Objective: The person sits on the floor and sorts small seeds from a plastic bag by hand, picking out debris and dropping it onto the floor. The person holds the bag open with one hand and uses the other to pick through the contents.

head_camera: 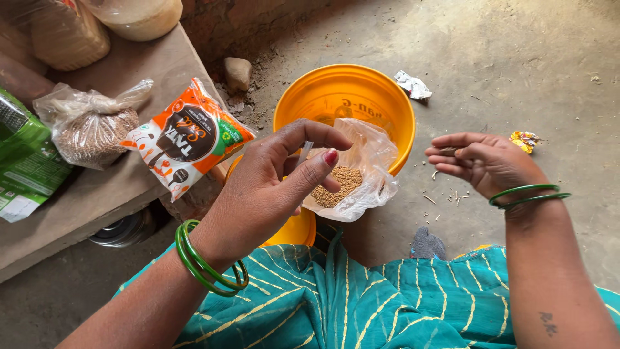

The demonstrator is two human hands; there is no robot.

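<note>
My left hand (271, 184) pinches the rim of a small clear plastic bag (365, 178) between thumb and fingers. The bag holds yellowish-brown seeds and hangs over an orange tub (345, 97) on the floor. My right hand (484, 161) hovers to the right of the bag, apart from it, fingers loosely curled with the tips close together; whether something tiny sits between them I cannot tell. Green bangles circle both wrists. A teal striped cloth (361, 304) covers my lap below.
A low wooden bench (116, 187) at left carries an orange-and-white snack packet (187, 139), a clear bag of brown seeds (90, 129), a green packet (22, 161) and jars at the back. Crumpled wrappers (413, 84) and a stone (237, 72) lie on the concrete floor.
</note>
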